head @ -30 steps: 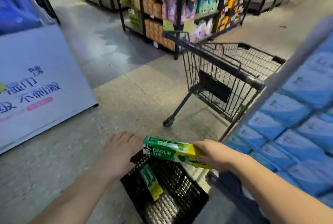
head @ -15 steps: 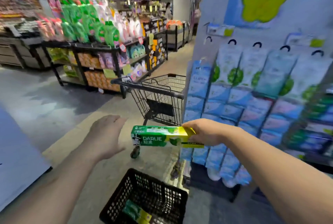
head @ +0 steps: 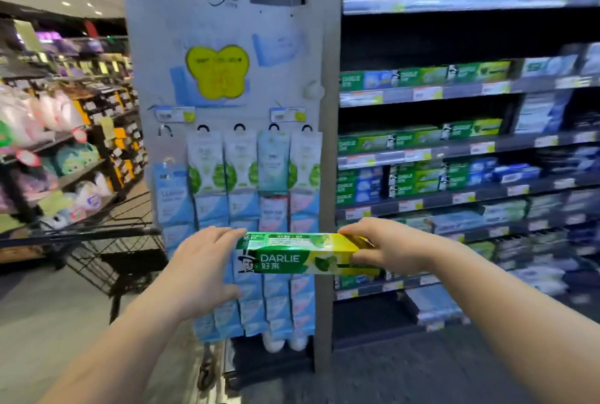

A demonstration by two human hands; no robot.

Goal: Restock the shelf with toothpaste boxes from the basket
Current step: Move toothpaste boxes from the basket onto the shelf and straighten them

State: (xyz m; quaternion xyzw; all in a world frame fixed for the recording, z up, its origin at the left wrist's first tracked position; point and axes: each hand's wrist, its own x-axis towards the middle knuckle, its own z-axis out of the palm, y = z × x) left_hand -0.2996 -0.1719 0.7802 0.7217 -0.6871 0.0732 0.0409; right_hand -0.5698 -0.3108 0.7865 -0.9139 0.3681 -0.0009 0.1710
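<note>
A green and yellow Darlie toothpaste box [head: 305,254] is held level in front of me at chest height. My right hand [head: 386,247] grips its right end. My left hand [head: 201,260] has its fingers spread at the box's left end, fingertips at the top corner and thumb just below it. The toothpaste shelves [head: 454,150] stand to the right, several tiers lined with green and blue boxes. The basket is out of view.
Straight ahead is an end panel [head: 227,85] hung with tissue packs [head: 240,202]. A black wire shopping cart [head: 107,241] stands at the left. Other aisle racks [head: 65,150] with goods fill the far left. Grey floor lies below.
My view has swung up from the basket on the floor to the shelves. The box has risen with my right hand, and my left hand has closed in on its left end.
</note>
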